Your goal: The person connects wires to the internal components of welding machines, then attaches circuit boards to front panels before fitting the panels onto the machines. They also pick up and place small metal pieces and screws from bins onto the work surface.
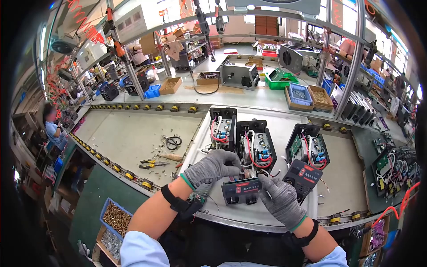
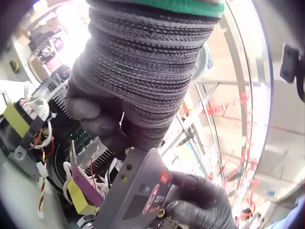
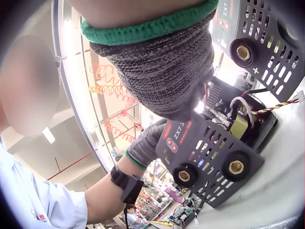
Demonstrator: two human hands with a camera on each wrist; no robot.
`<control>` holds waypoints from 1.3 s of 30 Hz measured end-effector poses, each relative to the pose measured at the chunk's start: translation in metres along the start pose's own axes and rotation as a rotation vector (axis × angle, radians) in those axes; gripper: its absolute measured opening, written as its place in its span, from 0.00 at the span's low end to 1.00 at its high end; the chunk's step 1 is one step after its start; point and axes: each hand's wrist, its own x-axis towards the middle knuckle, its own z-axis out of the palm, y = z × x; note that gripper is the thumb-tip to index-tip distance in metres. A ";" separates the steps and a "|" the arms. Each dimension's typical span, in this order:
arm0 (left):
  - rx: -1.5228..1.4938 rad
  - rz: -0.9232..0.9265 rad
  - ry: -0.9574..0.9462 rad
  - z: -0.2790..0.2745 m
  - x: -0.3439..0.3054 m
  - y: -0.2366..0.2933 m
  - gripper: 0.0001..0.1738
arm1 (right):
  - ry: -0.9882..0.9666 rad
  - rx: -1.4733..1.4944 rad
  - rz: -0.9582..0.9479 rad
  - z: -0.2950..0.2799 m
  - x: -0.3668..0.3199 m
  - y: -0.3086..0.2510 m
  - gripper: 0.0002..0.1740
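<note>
A dark front panel marked ZX7 315 [image 1: 232,192] leans in front of the middle open unit [image 1: 257,144]. My gloved right hand [image 1: 283,200] grips the panel's right upper edge; the left wrist view shows its fingers [image 2: 188,191] against the panel [image 2: 136,195]. Behind the panel's top left, my gloved left hand [image 1: 212,168] reaches over the unit's wiring with bent fingers [image 2: 93,117]; whether they pinch anything is hidden. In the right wrist view, two round sockets show on the panel [image 3: 209,150], with my left hand [image 3: 147,143] beyond it.
Two more open units stand left [image 1: 222,129] and right [image 1: 307,147], with another front panel [image 1: 304,178] before the right one. Scissors [image 1: 172,142] and yellow-handled pliers [image 1: 152,164] lie to the left. A blue screw bin [image 1: 106,213] sits at lower left; wired boards [image 1: 393,171] lie far right.
</note>
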 end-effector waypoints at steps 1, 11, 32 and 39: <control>-0.168 -0.073 -0.015 0.000 -0.005 -0.003 0.09 | -0.012 -0.024 -0.004 0.000 -0.002 0.000 0.27; 0.685 0.000 -0.219 0.016 0.041 0.030 0.18 | -0.082 -0.096 0.025 0.005 -0.011 0.001 0.34; 0.256 -0.246 0.345 0.080 -0.113 -0.025 0.41 | -0.269 -0.555 0.330 -0.019 0.127 0.057 0.26; 0.271 -0.240 0.190 0.093 -0.068 -0.028 0.36 | -0.521 -0.379 0.396 0.022 0.167 0.121 0.25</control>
